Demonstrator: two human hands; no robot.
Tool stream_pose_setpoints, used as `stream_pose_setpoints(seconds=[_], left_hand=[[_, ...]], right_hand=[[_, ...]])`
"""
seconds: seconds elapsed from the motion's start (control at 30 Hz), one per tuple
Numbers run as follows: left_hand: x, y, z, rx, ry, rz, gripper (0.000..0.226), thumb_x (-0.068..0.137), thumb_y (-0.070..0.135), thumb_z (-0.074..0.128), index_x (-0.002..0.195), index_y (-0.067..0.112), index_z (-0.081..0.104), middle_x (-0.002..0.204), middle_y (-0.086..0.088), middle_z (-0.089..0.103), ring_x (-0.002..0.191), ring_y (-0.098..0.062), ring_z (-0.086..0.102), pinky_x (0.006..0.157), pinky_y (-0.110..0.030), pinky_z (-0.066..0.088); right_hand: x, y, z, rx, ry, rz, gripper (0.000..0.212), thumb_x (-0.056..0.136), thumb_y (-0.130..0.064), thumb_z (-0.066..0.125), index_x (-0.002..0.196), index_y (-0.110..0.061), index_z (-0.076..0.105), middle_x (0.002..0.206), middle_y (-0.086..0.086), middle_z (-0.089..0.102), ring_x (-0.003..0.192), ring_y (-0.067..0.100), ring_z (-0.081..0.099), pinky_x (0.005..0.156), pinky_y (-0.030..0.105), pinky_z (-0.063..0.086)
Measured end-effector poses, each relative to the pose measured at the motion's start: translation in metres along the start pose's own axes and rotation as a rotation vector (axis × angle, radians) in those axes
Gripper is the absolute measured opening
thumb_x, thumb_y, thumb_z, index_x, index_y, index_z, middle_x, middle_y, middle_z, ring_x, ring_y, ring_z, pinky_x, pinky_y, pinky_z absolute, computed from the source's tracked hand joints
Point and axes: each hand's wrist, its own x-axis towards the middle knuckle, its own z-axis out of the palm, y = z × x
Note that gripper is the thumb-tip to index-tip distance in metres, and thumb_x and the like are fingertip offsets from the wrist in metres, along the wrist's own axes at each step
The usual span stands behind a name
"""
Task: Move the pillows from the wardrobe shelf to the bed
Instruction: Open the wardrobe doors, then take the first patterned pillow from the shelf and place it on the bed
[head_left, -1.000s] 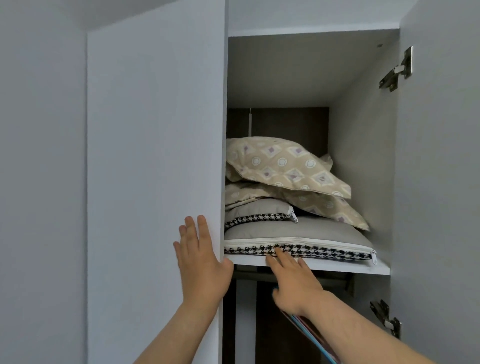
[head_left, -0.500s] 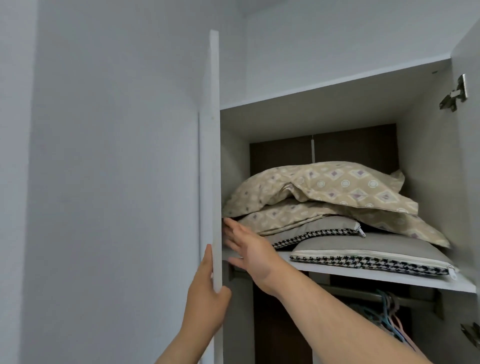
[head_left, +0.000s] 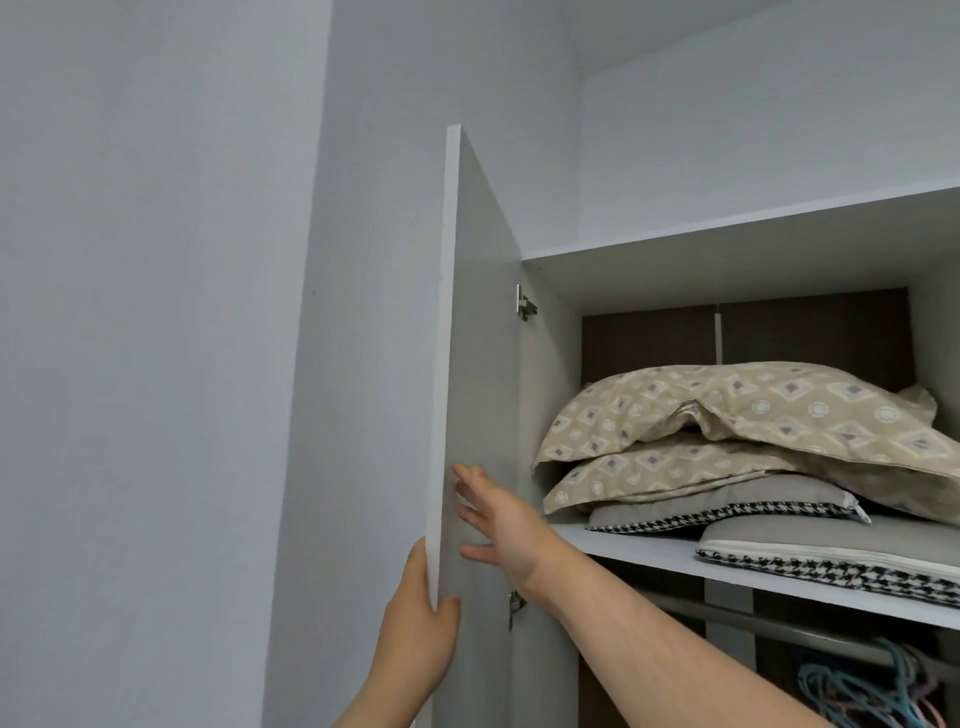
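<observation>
Door-opening step: left hand (head_left: 415, 639) grips the door (head_left: 480, 364) edge, right hand (head_left: 506, 525) presses flat-fingered on its inner face; pillows (head_left: 779, 410) sit untouched on the shelf (head_left: 623, 545) right of it, so reaching there looks next.

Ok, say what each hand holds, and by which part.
Left hand grips the door by its free edge, low down. Right hand holds nothing; its straight fingers rest on the door's inner face.

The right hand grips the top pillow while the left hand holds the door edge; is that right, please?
No: in the head view the right hand lies flat on the door, not the top pillow. The left hand holds the door edge.
</observation>
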Motion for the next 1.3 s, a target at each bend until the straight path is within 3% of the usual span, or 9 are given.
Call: stream_pose_setpoints(seconds=[0.1,0.23,0.33,0.43,0.6,0.73,1.03,1.13,1.3], left_hand=[[0.001,-0.01,-0.018,-0.047,-0.018,-0.026,0.07,0.079,0.011,0.055,0.14,0.035,0.03,0.132,0.01,0.053,0.117,-0.01,0.054,0.087,-0.018,0.047],[0.002,-0.015,-0.027,0.069,-0.011,-0.163,0.095,0.078,0.029,0.059,0.152,0.019,0.001,0.156,-0.009,0.019,0.14,-0.025,0.029,0.11,-0.036,0.03],[-0.01,-0.004,-0.026,0.098,0.003,-0.121,0.092,0.071,0.042,0.055,0.151,0.023,0.013,0.156,-0.009,0.018,0.141,-0.025,0.026,0.113,-0.04,0.027],[-0.016,0.007,-0.022,0.046,0.02,-0.005,0.069,0.086,0.029,0.059,0.147,0.021,0.026,0.157,0.002,0.022,0.143,-0.016,0.022,0.115,-0.031,0.02],[-0.003,0.025,0.004,-0.102,-0.056,0.116,0.041,0.089,0.017,0.06,0.128,0.024,0.049,0.137,0.003,0.044,0.126,-0.014,0.039,0.105,-0.031,0.028],[0.013,0.054,0.045,-0.22,-0.093,0.165,0.025,0.092,0.017,0.054,0.112,0.031,0.048,0.12,0.007,0.044,0.116,-0.015,0.042,0.097,-0.033,0.034],[0.075,0.12,0.134,-0.121,-0.154,0.362,0.041,0.093,0.026,0.051,0.133,0.018,0.048,0.137,0.0,0.049,0.125,-0.017,0.043,0.099,-0.031,0.033],[0.097,0.136,0.161,-0.137,-0.13,0.325,0.045,0.093,0.03,0.048,0.136,0.017,0.044,0.144,-0.001,0.045,0.131,-0.018,0.04,0.101,-0.033,0.032],[0.137,0.147,0.2,-0.045,-0.08,0.337,0.05,0.093,0.032,0.046,0.139,0.014,0.042,0.147,-0.004,0.042,0.136,-0.021,0.034,0.106,-0.035,0.028]], right_hand=[[0.012,0.003,0.02,-0.006,0.018,0.013,0.055,0.097,-0.053,0.029,0.147,-0.03,0.03,0.155,-0.009,0.027,0.138,0.011,0.032,0.101,0.035,0.04],[0.027,0.009,0.029,0.0,0.071,0.003,0.056,0.096,-0.054,0.03,0.147,-0.031,0.031,0.154,-0.008,0.029,0.135,0.012,0.035,0.097,0.034,0.041],[0.026,0.011,0.021,-0.005,0.136,0.004,0.05,0.098,-0.051,0.029,0.143,-0.032,0.035,0.152,-0.004,0.034,0.134,0.013,0.037,0.098,0.036,0.041],[0.016,0.013,-0.002,-0.027,0.236,0.0,0.046,0.099,-0.047,0.03,0.141,-0.031,0.038,0.148,-0.001,0.038,0.133,0.015,0.039,0.102,0.038,0.041],[-0.027,0.01,-0.065,-0.085,0.486,0.0,0.037,0.099,-0.043,0.034,0.134,-0.032,0.043,0.138,0.0,0.047,0.12,0.015,0.048,0.093,0.032,0.046],[-0.078,-0.002,-0.124,-0.217,0.697,-0.026,0.041,0.1,-0.035,0.039,0.14,-0.028,0.041,0.142,-0.003,0.044,0.126,0.013,0.044,0.1,0.032,0.042],[-0.164,-0.049,-0.255,-0.569,0.92,-0.04,0.039,0.095,-0.041,0.043,0.132,-0.03,0.046,0.134,-0.012,0.048,0.125,0.012,0.044,0.109,0.04,0.034],[-0.159,-0.052,-0.283,-0.631,0.937,-0.048,0.044,0.096,-0.038,0.044,0.137,-0.024,0.043,0.124,-0.009,0.05,0.117,0.011,0.043,0.101,0.031,0.032],[-0.126,-0.044,-0.32,-0.772,0.946,-0.027,0.049,0.094,-0.04,0.045,0.141,-0.025,0.039,0.138,0.0,0.047,0.113,0.013,0.05,0.094,0.032,0.036]])
